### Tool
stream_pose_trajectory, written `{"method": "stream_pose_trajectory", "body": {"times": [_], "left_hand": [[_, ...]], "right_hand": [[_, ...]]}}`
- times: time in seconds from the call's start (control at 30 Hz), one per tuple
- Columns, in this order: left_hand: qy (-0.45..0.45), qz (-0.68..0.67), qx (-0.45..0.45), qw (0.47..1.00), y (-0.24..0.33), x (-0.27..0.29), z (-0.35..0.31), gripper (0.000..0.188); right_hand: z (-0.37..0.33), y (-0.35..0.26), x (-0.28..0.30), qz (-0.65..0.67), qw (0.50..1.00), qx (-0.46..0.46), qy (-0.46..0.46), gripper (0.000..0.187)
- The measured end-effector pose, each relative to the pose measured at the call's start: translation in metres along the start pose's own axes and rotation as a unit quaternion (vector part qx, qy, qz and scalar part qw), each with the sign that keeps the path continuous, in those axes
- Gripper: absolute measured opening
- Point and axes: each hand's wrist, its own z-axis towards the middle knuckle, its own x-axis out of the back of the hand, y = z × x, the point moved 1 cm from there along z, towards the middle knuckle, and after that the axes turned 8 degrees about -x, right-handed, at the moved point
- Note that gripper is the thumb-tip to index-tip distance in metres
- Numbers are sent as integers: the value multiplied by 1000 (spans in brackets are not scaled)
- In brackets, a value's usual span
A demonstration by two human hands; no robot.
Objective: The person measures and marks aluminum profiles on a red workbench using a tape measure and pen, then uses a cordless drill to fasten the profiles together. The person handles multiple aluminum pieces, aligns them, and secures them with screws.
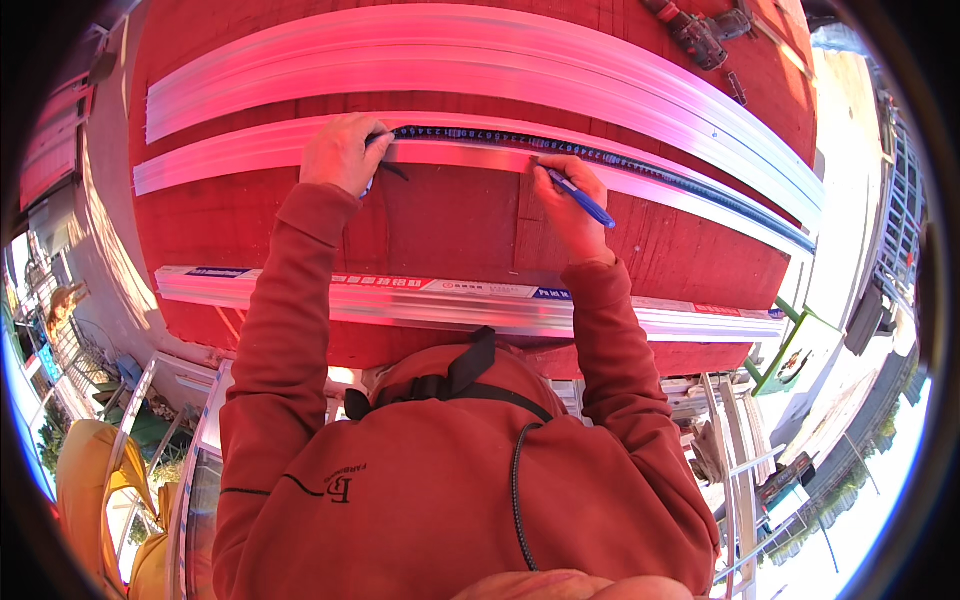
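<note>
A dark tape measure blade (520, 140) with pale markings runs along a long silvery metal profile (240, 152), from my left hand toward the right end. My left hand (345, 155) is closed on the tape measure at the blade's left end; its fingers hide most of what is in the grip. A bit of blue and a dark strap (396, 173) poke out below it. My right hand (578, 210) grips a blue pen (582, 197), its tip end at the near edge of the profile, just below the blade. Whether the tip touches the metal I cannot tell.
Wider metal profiles (430, 65) lie beyond, on the red work surface (450, 215). Another bundle of profiles (400, 303) with printed film lies close to my body. A red-and-black power drill (690, 35) rests at the far right.
</note>
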Motion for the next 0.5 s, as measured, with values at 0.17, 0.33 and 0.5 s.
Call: {"method": "stream_pose_trajectory", "body": {"times": [0.17,0.33,0.5], "left_hand": [[-5,-3,-4,1000,-2,0,1,17],[-13,-11,0,1000,1,8,1,14],[-112,-172,28,978,1,41,-5,14]], "right_hand": [[-6,-6,5,78,996,-43,10,11],[-23,8,36,142,989,-44,19,35],[-18,35,74,328,907,-246,89,40]]}}
